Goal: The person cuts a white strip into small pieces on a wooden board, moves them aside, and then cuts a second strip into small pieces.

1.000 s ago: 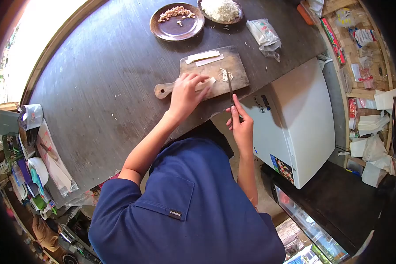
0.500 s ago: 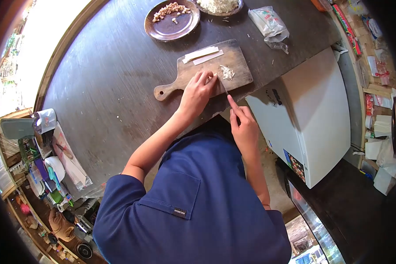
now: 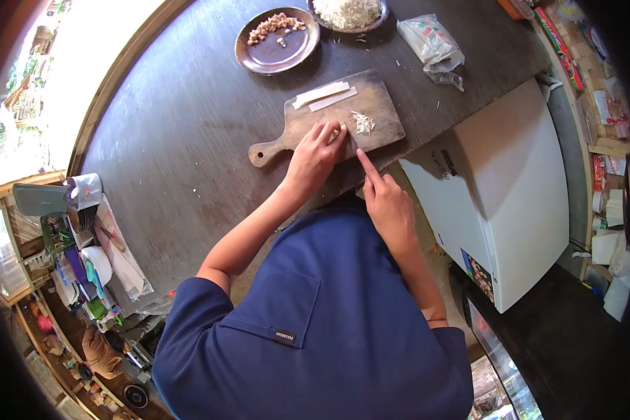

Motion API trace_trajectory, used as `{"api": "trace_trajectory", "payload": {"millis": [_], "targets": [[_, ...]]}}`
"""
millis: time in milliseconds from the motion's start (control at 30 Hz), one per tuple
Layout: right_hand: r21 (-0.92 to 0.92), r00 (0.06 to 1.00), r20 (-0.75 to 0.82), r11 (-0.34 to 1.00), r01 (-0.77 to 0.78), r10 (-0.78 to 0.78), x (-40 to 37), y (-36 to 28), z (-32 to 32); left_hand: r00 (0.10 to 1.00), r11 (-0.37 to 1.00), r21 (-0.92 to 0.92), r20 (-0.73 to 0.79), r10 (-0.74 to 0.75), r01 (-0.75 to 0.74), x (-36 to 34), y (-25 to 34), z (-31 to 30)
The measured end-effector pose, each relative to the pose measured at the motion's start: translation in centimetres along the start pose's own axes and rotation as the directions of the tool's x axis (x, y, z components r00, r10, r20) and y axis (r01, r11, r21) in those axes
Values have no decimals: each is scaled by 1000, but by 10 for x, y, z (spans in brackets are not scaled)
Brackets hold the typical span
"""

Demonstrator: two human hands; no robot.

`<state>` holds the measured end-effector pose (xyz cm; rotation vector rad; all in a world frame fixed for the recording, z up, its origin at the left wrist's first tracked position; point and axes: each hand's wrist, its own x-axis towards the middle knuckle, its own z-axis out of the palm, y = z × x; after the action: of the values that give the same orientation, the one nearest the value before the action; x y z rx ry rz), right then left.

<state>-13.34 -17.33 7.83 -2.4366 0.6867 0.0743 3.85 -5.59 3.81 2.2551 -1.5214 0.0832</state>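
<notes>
On the wooden cutting board [image 3: 297, 129], my left hand [image 3: 315, 155] is closed with its fingertips bent down, pressing a pale piece of food mostly hidden under them. My right hand [image 3: 388, 204] grips a knife [image 3: 352, 144], its index finger stretched along the back of the blade. The blade stands just right of my left fingertips; the handle is hidden in my palm. A small heap of thin pale strips [image 3: 363, 123] lies right of the blade. Long flat white pieces [image 3: 322, 95] rest near the board's far edge.
Beyond the board stand a brown plate [image 3: 266, 59] with small diced pieces and a bowl [image 3: 382, 14] heaped with pale shreds. A plastic bag [image 3: 430, 43] lies at the far right of the dark table [image 3: 189, 140]. A white freezer [image 3: 525, 196] stands right of the table.
The whole view has shifted slightly. My right hand and the knife have moved a little left, nearer to my left hand. My left hand stays in about the same place on the board.
</notes>
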Motion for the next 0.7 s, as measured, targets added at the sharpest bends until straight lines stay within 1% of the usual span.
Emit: {"api": "trace_trajectory", "payload": {"millis": [33, 100, 167, 233, 300, 467, 567, 700], "targets": [[-6, 1000, -1, 1000, 12, -12, 4, 2, 1, 1000, 1000, 4, -6, -1, 1, 0, 1, 0], [-21, 1000, -11, 999, 27, -27, 7, 4, 1, 999, 996, 81, -37, 35, -32, 0, 4, 2], [-24, 999, -24, 999, 39, -40, 6, 4, 1, 998, 994, 99, -35, 52, -48, -1, 5, 4], [-13, 1000, 18, 1000, -9, 9, -10, 8, -2, 998, 992, 109, -22, 64, -61, -3, 4, 4], [1, 1000, 9, 1000, -12, 12, -16, 11, -3, 996, 986, 145, -28, 85, -80, -5, 4, 7], [45, 999, -51, 999, 1, 1, -13, 6, -3, 999, 990, 130, -7, 50, -49, -8, 6, 6], [-8, 1000, -15, 1000, -20, 20, -10, 2, -3, 999, 992, 124, -22, 34, -31, -10, 6, 11], [-60, 999, -36, 998, -5, 3, -8, 1, 1, 999, 991, 135, -34, 14, -9, -12, 9, 12]]}}
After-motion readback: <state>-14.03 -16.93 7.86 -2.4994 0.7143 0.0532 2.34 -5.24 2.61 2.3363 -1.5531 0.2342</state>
